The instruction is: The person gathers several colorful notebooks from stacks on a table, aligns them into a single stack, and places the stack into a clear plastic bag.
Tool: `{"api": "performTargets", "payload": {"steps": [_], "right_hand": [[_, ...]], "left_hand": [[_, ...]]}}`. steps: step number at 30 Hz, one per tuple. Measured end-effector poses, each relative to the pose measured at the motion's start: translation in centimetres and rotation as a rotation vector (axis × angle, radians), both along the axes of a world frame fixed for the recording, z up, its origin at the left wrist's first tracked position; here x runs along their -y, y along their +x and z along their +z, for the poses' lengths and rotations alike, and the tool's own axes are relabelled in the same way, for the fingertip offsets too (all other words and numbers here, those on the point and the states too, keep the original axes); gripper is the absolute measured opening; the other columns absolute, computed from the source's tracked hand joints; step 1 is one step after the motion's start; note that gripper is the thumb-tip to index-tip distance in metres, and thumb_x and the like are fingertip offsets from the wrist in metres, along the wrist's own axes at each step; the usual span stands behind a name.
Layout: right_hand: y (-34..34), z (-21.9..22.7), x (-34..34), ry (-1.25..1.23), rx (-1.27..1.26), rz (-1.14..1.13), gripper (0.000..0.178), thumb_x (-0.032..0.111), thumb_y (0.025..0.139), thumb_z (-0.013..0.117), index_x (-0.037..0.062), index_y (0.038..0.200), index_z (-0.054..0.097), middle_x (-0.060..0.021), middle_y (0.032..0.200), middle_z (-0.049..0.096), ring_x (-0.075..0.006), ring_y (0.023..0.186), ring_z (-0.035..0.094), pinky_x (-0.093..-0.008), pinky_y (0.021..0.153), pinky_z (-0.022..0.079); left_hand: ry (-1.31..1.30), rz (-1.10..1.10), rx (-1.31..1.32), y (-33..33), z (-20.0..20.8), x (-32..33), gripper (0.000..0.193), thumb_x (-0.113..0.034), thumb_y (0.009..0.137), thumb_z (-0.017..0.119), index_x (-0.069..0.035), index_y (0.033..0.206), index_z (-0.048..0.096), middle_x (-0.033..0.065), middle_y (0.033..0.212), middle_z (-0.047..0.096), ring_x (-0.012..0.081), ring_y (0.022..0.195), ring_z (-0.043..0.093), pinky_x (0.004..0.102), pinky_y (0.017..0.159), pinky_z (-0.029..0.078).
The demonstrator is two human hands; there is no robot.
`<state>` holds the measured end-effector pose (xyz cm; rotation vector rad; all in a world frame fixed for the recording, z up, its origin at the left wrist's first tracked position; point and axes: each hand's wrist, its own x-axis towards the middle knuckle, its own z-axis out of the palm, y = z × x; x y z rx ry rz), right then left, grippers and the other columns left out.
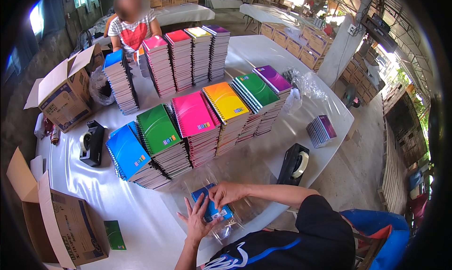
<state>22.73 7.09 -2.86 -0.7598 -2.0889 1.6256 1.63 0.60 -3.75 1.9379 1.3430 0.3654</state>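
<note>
- Blue-covered, rectangular paper notebook, coil-bound: one item, lying on the table between both hands. Its long axis runs aslant, from upper left to lower right.
- Small white rectangular label: located toward the notebook's near end, just below the right fingertips. We judge this the key relation: label and right-hand grip lie close together along the cover.
- Right hand, bare: reaching in from the right, above the cover's middle. Fingers curled and bunched downward; we cannot tell whether they pinch anything thin. The notebook extends beneath and below them. Of the two hands, we count this one nearer the label.
- Left hand, bare: at the notebook's left long side. Fingers spread wide, some reaching over the cover; none closed around it.
- Clear, crinkled plastic film: around the notebook's near end.
- Black tape dispenser with pale roll: right of the hands, well apart from them.
- Multicoloured stacks of coil-bound notebooks: in rows beyond the hands.
- Flat green rectangular booklet: left of the left hand, beside an open brown cardboard carton.
- White-covered table: beneath these items.
</note>
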Motion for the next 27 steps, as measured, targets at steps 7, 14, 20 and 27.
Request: {"api": "performTargets", "payload": {"steps": [7, 14, 20, 27], "right_hand": [[-0.5, 0.0, 0.9, 0.032, -0.006, -0.085, 0.011, 0.002, 0.064, 0.073, 0.0056, 0.074, 0.072, -0.0015, 0.079, 0.055, -0.0138, 0.075, 0.057, -0.028, 0.065, 0.046], [-2.1, 0.9, 2.0, 0.187, 0.245, -0.084, 0.042, 0.001, 0.066, 0.07, 0.0104, 0.106, 0.062, -0.0089, 0.119, 0.046, -0.0221, 0.086, 0.06, -0.0317, 0.07, 0.05], [-3.3, 1.3, 3.2, 0.535, 0.319, -0.139, 0.099, 0.0, 0.061, 0.074, 0.0294, 0.141, 0.024, -0.0185, 0.148, 0.012, -0.0316, 0.111, 0.055, -0.039, 0.086, 0.051], [-4.4, 3.2, 3.6, 0.762, 0.705, -0.095, 0.102, 0.019, 0.066, 0.076, 0.0347, 0.145, 0.014, -0.0174, 0.151, 0.006, -0.0305, 0.133, 0.032, -0.0512, 0.105, 0.029]], "left_hand": [[-0.044, -0.046, -0.012, 1.9, 0.2, -0.5, 0.084, -0.055, 0.059, 0.077, -0.021, 0.131, 0.05, 0.0029, 0.149, 0.026, 0.043, 0.139, -0.002, 0.0789, 0.089, 0.003], [0.11, -0.052, 0.087, 1.5, -3.0, -0.2, 0.099, -0.063, 0.057, 0.074, -0.012, 0.136, 0.041, 0.01, 0.152, 0.014, 0.0453, 0.138, -0.008, 0.0772, 0.092, 0.002], [0.049, 0.185, 0.836, 1.3, -3.9, 0.0, 0.08, -0.046, 0.073, 0.072, -0.011, 0.137, 0.04, 0.02, 0.151, -0.002, 0.041, 0.139, -0.001, 0.056, 0.109, 0.01], [0.159, 0.117, 0.109, 0.2, -1.9, -1.4, 0.051, -0.037, 0.069, 0.076, -0.023, 0.116, 0.061, 0.0218, 0.151, 0.004, 0.0432, 0.135, 0.017, 0.0502, 0.101, 0.029]]}}
